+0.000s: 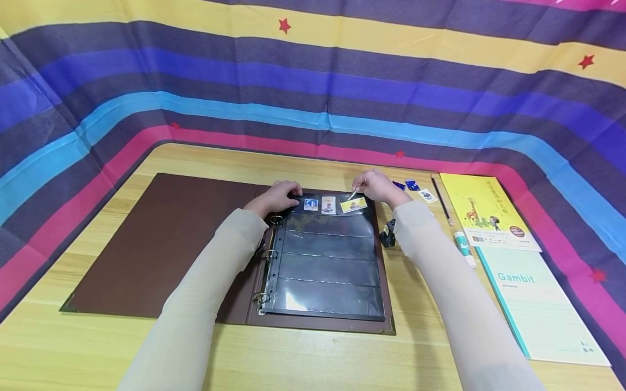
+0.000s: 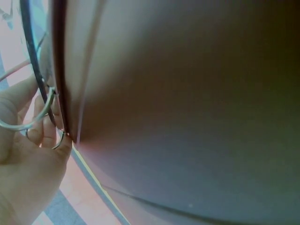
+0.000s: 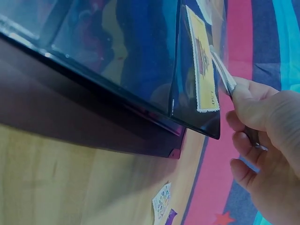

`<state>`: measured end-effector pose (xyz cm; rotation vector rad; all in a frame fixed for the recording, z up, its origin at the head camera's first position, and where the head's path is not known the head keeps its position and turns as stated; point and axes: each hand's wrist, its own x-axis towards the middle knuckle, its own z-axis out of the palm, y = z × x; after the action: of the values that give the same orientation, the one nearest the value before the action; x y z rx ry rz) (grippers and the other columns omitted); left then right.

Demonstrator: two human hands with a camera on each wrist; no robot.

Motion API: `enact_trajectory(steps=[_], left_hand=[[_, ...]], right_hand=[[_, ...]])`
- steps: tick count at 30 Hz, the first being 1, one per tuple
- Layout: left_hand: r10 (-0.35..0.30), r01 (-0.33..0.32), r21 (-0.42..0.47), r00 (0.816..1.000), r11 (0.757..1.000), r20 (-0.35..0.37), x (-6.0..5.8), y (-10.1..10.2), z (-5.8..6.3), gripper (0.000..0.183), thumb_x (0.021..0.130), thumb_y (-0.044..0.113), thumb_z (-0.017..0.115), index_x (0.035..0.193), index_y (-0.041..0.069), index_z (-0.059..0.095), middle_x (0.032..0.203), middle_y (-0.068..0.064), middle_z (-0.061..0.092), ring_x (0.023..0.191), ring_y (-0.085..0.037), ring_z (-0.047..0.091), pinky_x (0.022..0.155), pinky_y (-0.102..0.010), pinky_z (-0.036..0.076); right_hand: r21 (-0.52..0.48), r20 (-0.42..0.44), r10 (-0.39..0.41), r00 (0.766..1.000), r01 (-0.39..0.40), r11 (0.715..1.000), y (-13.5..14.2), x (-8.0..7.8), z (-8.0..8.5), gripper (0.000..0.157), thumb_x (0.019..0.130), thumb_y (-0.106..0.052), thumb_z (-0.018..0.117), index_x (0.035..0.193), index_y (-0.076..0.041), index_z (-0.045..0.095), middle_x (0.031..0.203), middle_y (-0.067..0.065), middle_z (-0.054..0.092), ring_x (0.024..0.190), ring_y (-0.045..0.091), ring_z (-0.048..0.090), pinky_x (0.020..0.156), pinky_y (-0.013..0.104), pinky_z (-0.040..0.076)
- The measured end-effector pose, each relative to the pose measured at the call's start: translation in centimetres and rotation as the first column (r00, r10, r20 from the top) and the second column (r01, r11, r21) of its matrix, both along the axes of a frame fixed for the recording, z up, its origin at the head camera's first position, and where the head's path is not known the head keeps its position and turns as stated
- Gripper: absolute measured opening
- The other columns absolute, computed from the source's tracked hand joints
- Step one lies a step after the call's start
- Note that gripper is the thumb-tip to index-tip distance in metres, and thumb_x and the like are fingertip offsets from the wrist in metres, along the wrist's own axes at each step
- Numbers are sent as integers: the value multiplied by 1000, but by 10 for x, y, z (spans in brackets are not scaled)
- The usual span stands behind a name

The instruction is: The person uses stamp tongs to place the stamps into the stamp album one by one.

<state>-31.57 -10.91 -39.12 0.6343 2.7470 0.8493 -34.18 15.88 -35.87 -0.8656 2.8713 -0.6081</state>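
A brown ring-binder stamp album (image 1: pixel 210 239) lies spread on the table, a black pocket page (image 1: pixel 327 266) on its right side. In the page's top row sit a blue stamp (image 1: pixel 311 205), a pale stamp (image 1: pixel 329 205) and a tilted yellow stamp (image 1: pixel 354 205). My left hand (image 1: pixel 279 196) holds the page's top-left corner beside a metal ring (image 2: pixel 40 119). With my right hand (image 1: pixel 374 185) I grip tweezers (image 3: pixel 225 75), their tips against the yellow stamp at the top-right pocket. Whether the tips still pinch the stamp cannot be told.
Right of the album lie loose stamps (image 1: pixel 427 195), a small black object (image 1: pixel 388 233), a pencil (image 1: pixel 442 201) and a glue stick (image 1: pixel 464 248). Farther right are a yellow book (image 1: pixel 481 201) and a Gambit notebook (image 1: pixel 543 309). A striped cloth (image 1: pixel 313 76) hangs behind the table.
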Motion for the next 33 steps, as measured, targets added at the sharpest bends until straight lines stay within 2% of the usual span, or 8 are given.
enact_trajectory(steps=[6,16,22,27,33], left_hand=[[11,-11,-2,1000,1000,10,0,0,0,13,81,12,52,93,9,49,94,-6,43,94,-22,31,79,-36,26],[13,-13,-5,1000,1000,10,1,-1,0,13,81,12,52,93,8,49,94,-6,43,93,-22,31,79,-36,26],[10,-10,-5,1000,1000,8,1,-1,0,12,81,12,52,92,8,49,94,-6,43,93,-22,31,79,-36,26],[7,-7,-5,1000,1000,-1,1,0,0,12,81,12,52,91,8,48,93,-6,43,93,-22,32,80,-37,26],[-11,10,-14,1000,1000,-24,0,0,0,12,81,11,53,91,7,49,93,-6,46,92,-22,35,83,-36,23]], right_hand=[[31,24,24,999,-25,999,2,0,2,13,77,2,51,81,-1,63,85,8,59,84,23,51,77,35,36],[-19,145,-58,988,62,998,2,4,9,13,79,1,49,84,-1,61,87,11,58,83,24,49,76,37,35],[-14,194,-50,980,54,998,3,1,6,14,81,0,48,85,-1,61,86,10,58,81,22,50,73,35,37],[11,184,-35,982,34,999,2,1,5,15,81,1,46,86,0,60,87,10,57,81,23,50,72,36,38],[48,102,-6,995,1,999,1,2,7,13,79,2,49,82,-1,62,84,9,59,81,23,50,74,36,37]])
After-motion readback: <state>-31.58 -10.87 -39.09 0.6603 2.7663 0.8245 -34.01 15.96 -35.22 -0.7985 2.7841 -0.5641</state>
